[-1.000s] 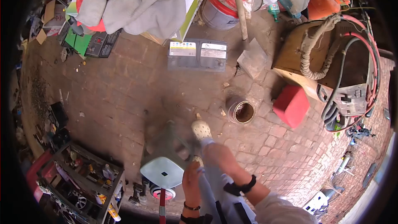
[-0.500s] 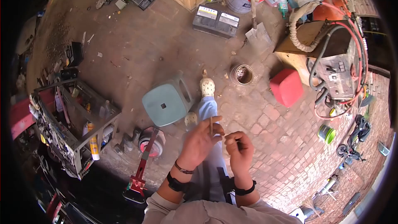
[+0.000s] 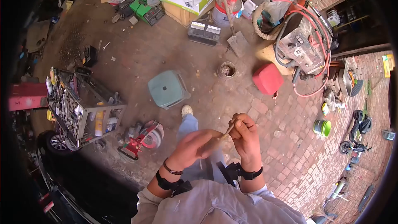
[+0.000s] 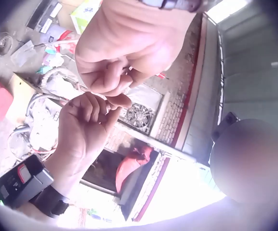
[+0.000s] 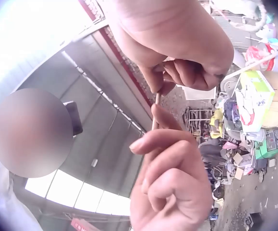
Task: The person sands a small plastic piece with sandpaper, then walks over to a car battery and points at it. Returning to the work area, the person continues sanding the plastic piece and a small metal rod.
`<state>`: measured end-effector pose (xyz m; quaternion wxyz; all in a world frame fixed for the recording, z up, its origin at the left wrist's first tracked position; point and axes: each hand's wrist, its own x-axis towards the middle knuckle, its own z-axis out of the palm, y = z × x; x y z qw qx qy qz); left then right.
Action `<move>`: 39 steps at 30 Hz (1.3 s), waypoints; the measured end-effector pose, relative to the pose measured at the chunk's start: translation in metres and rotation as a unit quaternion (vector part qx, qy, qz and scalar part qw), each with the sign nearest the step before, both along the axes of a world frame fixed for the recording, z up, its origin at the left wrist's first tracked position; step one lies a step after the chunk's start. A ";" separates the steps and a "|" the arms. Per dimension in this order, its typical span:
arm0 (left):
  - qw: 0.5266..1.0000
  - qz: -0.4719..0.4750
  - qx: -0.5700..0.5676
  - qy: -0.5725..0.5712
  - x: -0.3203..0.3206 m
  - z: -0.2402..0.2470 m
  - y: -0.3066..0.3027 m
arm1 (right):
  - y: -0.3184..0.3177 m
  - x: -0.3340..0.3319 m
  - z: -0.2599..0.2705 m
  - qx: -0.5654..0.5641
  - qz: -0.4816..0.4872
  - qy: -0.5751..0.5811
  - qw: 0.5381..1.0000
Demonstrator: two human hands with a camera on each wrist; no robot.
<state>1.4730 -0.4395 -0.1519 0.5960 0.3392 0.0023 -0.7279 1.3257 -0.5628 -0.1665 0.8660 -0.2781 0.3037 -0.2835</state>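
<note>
In the head view my right hand pinches one end of a thin tan stick between thumb and fingers. My left hand, blurred there, is at the stick's other end. Seen from the right wrist, the stick runs down from the pinching right hand and passes behind the curled fingers of the left hand. The left wrist view has the left hand above, fingers folded in, and the right hand close below it. Part of the stick is hidden by the left fingers.
A grey-green stool stands ahead, with a round tin and a red stool to its right. Left are a tool cart and a red floor jack. Farther off lie a battery and a shovel.
Both hands have come up together in front of the body, and the right hand now pinches the stick. The head view has shifted back, away from the grey-green stool.
</note>
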 end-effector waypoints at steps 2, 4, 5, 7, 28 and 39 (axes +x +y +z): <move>0.994 -0.028 -0.032 -0.098 -0.043 0.019 0.026 | 0.026 -0.034 0.018 -0.055 -0.013 0.012 0.998; 0.989 -0.036 -0.032 -0.137 -0.091 0.041 0.049 | 0.054 -0.072 0.035 -0.098 -0.003 0.032 0.995; 0.981 -0.023 -0.037 -0.190 -0.116 0.048 0.062 | 0.069 -0.093 0.045 -0.133 0.000 0.059 0.989; 0.975 0.019 -0.022 -0.218 -0.166 0.062 0.087 | 0.095 -0.134 0.073 -0.086 -0.019 0.041 0.995; 0.783 -0.017 -0.126 -0.609 -0.353 0.191 0.312 | 0.323 -0.327 0.190 -0.209 0.013 0.039 0.977; 0.663 0.144 -0.211 -0.704 -0.367 0.183 0.490 | 0.488 -0.339 0.214 -0.205 0.151 -0.007 0.967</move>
